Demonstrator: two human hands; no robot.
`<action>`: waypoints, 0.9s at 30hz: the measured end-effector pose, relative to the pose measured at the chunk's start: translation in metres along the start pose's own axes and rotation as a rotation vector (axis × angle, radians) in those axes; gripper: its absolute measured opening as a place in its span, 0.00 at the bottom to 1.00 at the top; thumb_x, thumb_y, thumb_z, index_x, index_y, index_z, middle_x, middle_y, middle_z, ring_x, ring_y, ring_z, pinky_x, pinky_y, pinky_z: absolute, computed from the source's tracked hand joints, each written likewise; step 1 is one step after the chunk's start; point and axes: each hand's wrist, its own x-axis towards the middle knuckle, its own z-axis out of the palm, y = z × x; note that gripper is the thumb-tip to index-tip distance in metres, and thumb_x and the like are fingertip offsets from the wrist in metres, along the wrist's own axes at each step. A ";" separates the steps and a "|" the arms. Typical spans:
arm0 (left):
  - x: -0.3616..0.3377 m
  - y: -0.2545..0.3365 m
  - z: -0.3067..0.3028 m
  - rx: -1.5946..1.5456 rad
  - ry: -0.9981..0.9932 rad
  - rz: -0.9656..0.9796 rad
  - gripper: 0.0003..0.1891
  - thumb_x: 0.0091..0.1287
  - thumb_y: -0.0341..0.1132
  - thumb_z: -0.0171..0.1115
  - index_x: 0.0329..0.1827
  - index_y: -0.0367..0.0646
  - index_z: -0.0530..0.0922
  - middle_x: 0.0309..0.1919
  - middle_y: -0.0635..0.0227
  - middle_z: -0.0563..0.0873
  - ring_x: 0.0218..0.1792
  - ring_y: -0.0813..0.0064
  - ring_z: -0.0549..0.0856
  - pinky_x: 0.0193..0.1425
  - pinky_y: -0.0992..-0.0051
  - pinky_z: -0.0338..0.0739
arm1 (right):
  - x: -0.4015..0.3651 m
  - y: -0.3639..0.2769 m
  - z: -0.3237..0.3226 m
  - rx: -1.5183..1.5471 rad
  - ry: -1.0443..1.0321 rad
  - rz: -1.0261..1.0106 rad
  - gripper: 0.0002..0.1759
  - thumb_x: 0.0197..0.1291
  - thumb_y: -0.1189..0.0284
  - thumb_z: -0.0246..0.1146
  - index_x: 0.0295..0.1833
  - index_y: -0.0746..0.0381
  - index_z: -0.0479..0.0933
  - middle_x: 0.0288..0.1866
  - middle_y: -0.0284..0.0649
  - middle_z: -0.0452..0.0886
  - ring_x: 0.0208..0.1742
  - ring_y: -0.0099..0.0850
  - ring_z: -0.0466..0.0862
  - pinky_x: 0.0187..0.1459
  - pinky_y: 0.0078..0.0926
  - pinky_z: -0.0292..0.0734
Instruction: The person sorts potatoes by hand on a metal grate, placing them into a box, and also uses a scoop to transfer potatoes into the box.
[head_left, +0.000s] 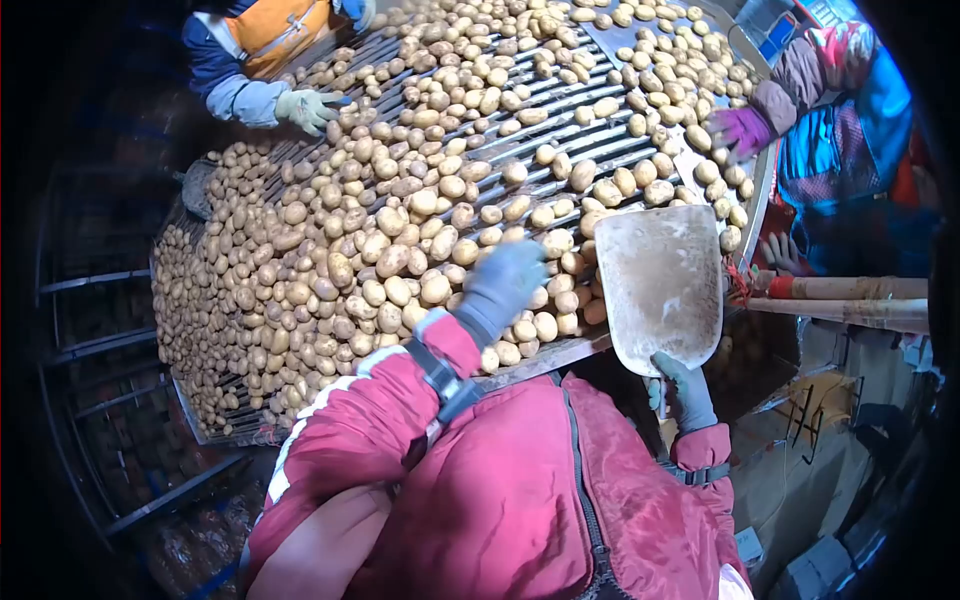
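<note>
Potatoes (390, 260) cover most of a slatted metal sorting table (545, 150). My left hand (508, 275), in a grey-blue glove, is over the potatoes at the near side of the table. Motion smears its fingers, so I cannot tell whether they grip a potato. My right hand (685, 388), also gloved, is closed around the handle of a wide, pale scoop (662, 275). The scoop's worn, dirt-marked pan points away from me and overlaps the table's near right edge. Potatoes lie right beside its far left rim.
Across the table on the left, a co-worker's pale-gloved hand (310, 110) is among the potatoes. On the right, another person's purple-gloved hand (740, 132) rests at the table's edge. Wooden poles (840, 300) jut in from the right. Metal bars (95, 282) stand at the left.
</note>
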 end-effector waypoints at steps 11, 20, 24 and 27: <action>0.107 -0.067 0.001 0.308 0.101 0.304 0.10 0.67 0.37 0.62 0.46 0.46 0.87 0.46 0.58 0.88 0.50 0.57 0.86 0.58 0.57 0.80 | -0.038 0.003 -0.015 -0.022 0.092 -0.010 0.18 0.66 0.70 0.68 0.57 0.68 0.76 0.31 0.40 0.84 0.17 0.29 0.81 0.14 0.25 0.75; 0.040 -0.036 -0.019 0.241 0.086 0.161 0.10 0.69 0.40 0.63 0.45 0.46 0.85 0.42 0.58 0.87 0.48 0.55 0.86 0.54 0.55 0.79 | -0.044 0.006 -0.017 0.025 0.216 0.009 0.15 0.64 0.72 0.70 0.53 0.68 0.80 0.31 0.39 0.85 0.20 0.27 0.83 0.19 0.24 0.80; 0.017 -0.043 0.003 0.518 -0.039 0.290 0.15 0.67 0.40 0.65 0.54 0.48 0.82 0.44 0.58 0.85 0.46 0.54 0.85 0.53 0.55 0.79 | -0.041 0.009 -0.021 0.075 0.180 -0.010 0.18 0.62 0.72 0.72 0.54 0.66 0.80 0.33 0.39 0.85 0.20 0.27 0.82 0.18 0.23 0.77; 0.012 -0.040 0.010 0.442 -0.019 0.224 0.17 0.65 0.40 0.66 0.55 0.49 0.80 0.44 0.58 0.85 0.46 0.54 0.84 0.52 0.55 0.79 | -0.041 0.006 -0.016 0.079 0.146 -0.011 0.19 0.60 0.70 0.73 0.55 0.65 0.79 0.34 0.38 0.85 0.21 0.26 0.81 0.17 0.22 0.74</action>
